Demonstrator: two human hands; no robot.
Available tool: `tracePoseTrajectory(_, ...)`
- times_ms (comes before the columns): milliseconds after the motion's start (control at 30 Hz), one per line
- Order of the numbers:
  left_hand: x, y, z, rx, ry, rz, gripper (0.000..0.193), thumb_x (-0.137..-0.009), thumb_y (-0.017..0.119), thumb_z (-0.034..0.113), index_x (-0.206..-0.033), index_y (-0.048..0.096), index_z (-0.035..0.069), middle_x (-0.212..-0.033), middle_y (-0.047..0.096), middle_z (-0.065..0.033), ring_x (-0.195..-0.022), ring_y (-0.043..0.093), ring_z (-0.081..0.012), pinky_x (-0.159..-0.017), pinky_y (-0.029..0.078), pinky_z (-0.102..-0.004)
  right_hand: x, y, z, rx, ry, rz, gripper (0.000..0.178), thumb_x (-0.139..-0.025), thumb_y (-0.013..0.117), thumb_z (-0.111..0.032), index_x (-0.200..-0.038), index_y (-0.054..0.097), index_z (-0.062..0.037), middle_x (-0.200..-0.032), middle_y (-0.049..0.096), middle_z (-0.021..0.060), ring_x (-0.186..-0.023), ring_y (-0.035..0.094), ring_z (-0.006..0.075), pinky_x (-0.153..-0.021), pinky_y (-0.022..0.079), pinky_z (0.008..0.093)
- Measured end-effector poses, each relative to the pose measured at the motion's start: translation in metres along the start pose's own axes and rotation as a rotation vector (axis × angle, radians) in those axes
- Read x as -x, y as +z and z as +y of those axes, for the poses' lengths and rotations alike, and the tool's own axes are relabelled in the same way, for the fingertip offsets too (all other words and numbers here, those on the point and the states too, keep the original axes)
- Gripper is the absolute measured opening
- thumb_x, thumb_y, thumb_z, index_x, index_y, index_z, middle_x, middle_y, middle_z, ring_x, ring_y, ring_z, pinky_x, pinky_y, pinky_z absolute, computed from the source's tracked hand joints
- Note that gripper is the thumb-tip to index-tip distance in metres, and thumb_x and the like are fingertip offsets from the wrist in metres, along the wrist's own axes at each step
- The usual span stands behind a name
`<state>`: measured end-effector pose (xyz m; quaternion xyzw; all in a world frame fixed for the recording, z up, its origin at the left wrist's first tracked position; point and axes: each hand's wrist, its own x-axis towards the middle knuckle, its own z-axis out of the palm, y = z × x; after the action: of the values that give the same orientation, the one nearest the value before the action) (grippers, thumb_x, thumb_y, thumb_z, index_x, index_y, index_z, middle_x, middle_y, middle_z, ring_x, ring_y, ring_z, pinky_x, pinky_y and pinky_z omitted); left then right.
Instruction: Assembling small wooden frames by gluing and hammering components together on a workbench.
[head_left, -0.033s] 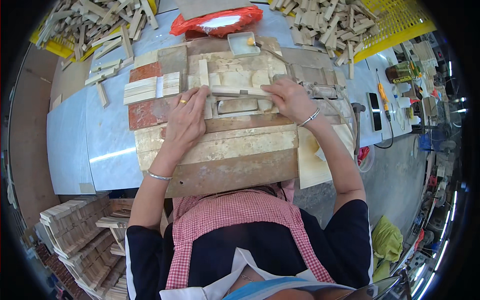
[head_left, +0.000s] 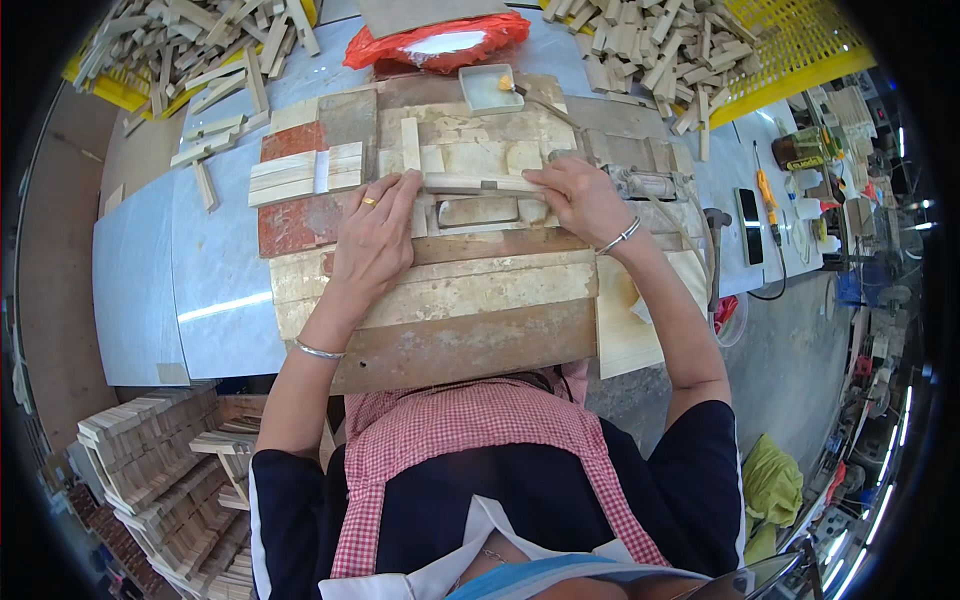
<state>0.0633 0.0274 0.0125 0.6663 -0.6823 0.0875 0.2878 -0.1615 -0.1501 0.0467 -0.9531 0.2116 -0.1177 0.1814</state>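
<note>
A pale wooden strip (head_left: 462, 184) with a darker notch near its middle lies crosswise on a worn wooden work board (head_left: 450, 285). At its left end my left hand (head_left: 372, 235) presses with closed fingers, a ring on one of them. The right end is pinched between the thumb and fingers of my right hand (head_left: 585, 205). Just nearer than the strip is an oblong recess (head_left: 478, 211) in the board. Beyond it a short wooden stick (head_left: 410, 145) points away from me. Flat pale wood pieces (head_left: 281, 181) lie left of my left hand.
Yellow crates (head_left: 800, 65) of loose wood sticks stand at both far corners. A square dish (head_left: 484, 98) with a brush sits behind the strip, near a red plastic bag (head_left: 375, 48). To the right are a metal cylinder (head_left: 645, 185), a phone (head_left: 748, 222) and an orange-handled tool (head_left: 767, 195).
</note>
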Motion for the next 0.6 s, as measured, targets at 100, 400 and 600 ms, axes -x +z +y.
tracePoseTrajectory(100, 0.001, -0.001, 0.0, 0.002, 0.014, -0.002, 0.049, -0.075, 0.051, -0.003, -0.124, 0.049, -0.003, -0.111, 0.061, -0.015, -0.107, 0.056, -0.0279, -0.091, 0.043, -0.0399, -0.007, 0.004, 0.001, 0.016, -0.056, 0.015, 0.028, -0.08, 0.063, -0.004, -0.107, 0.068, -0.0088, -0.089, 0.062, 0.0106, -0.086, 0.061, 0.0285, -0.076, 0.05, 0.0369)
tracePoseTrajectory(400, -0.002, -0.001, 0.002, -0.034, 0.034, -0.009, 0.033, -0.085, 0.062, 0.018, -0.113, 0.06, 0.0, -0.114, 0.062, -0.0125, -0.108, 0.056, -0.0263, -0.09, 0.043, -0.0391, -0.013, 0.004, 0.009, -0.011, -0.072, -0.109, 0.03, -0.079, 0.061, -0.002, -0.108, 0.068, -0.0079, -0.091, 0.062, 0.0114, -0.087, 0.061, 0.0281, -0.078, 0.05, 0.0362)
tracePoseTrajectory(600, -0.003, -0.003, 0.003, -0.036, 0.044, -0.019, 0.037, -0.085, 0.063, 0.023, -0.112, 0.059, -0.002, -0.112, 0.061, -0.0153, -0.107, 0.056, -0.0274, -0.091, 0.043, -0.0407, -0.02, 0.002, 0.012, -0.01, -0.107, -0.221, 0.03, -0.078, 0.06, 0.0, -0.107, 0.067, -0.003, -0.09, 0.062, 0.012, -0.085, 0.06, 0.0285, -0.077, 0.049, 0.0365)
